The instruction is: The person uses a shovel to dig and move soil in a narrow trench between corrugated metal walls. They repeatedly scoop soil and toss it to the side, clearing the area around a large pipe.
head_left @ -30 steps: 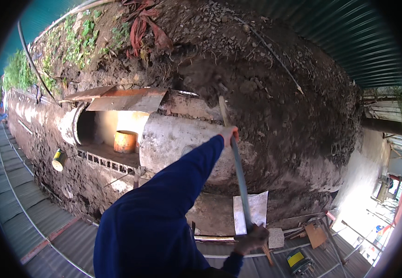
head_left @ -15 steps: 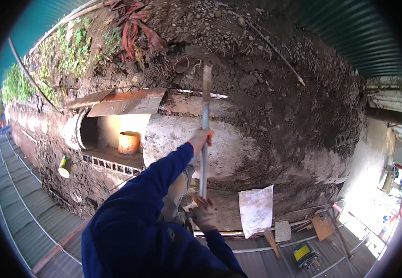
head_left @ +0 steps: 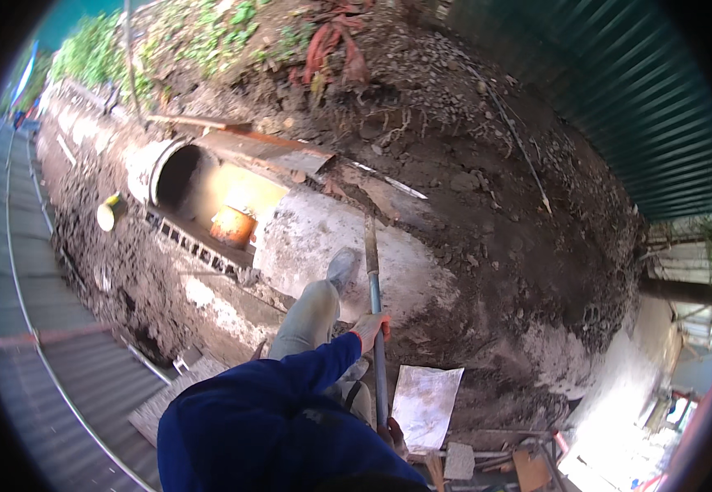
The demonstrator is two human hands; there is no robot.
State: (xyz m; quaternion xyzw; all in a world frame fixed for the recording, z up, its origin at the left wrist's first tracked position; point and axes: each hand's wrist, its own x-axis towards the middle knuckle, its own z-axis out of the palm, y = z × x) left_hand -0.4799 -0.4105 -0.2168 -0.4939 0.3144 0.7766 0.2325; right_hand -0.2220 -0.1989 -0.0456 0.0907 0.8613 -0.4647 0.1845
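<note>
Closed around the shaft of a long grey metal pole (head_left: 375, 291) is my left hand (head_left: 370, 330). My right hand (head_left: 394, 439) grips the pole's near end, partly hidden in shadow and behind my sleeve. The pole's far end is narrower-looking, brown with dirt, and rests on or just above a large pale concrete pipe (head_left: 298, 246); I cannot tell whether it touches. My leg stretches forward with a grey boot (head_left: 344, 266) on the pipe. Left of it, an orange rusty can (head_left: 232, 227) stands inside the pipe's open section.
A rusty metal sheet (head_left: 257, 152) lies along the opening's far edge, hollow blocks (head_left: 192, 244) along its near edge. A yellow-green can (head_left: 108, 212) sits on the dirt at left. A white sack (head_left: 426, 406) lies by my right hand. Green corrugated sheeting (head_left: 610, 98) walls the far right.
The pole and both hands have drawn back toward me. Its far end has come down from the dirt bank to the pipe. My view has tilted, and my foot now shows on the pipe.
</note>
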